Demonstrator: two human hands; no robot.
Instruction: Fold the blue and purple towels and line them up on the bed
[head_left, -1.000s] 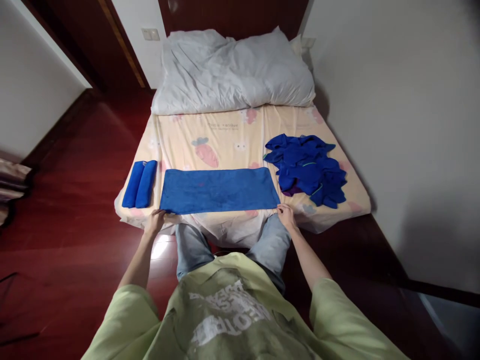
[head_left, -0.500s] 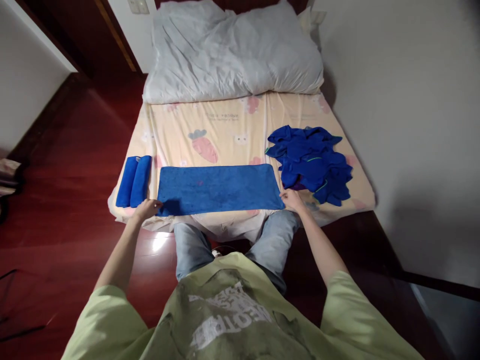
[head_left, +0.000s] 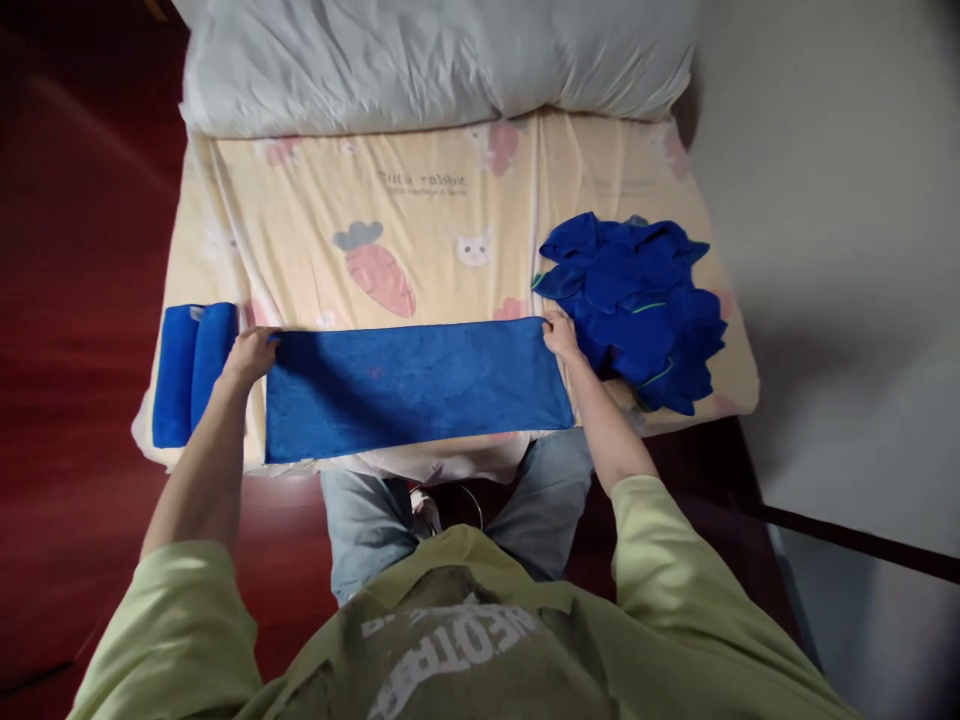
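A blue towel [head_left: 420, 385] lies flat and spread wide along the front of the bed. My left hand [head_left: 256, 352] pinches its far left corner. At the far right corner, my right hand [head_left: 559, 334] is closed on the towel's edge. Two rolled blue towels [head_left: 175, 375] lie side by side just left of my left hand. A heaped pile of blue cloths [head_left: 637, 300], some with green edging, sits to the right of my right hand.
The bed [head_left: 292, 230] has a cream sheet with carrot and rabbit prints. A bulky white quilt [head_left: 435, 65] covers its far end. A grey wall [head_left: 840, 250] stands on the right, and dark red floor [head_left: 75, 270] shows on the left.
Both hands have moved from the towel's near corners to its far corners. The view has tipped down and closer to the bed.
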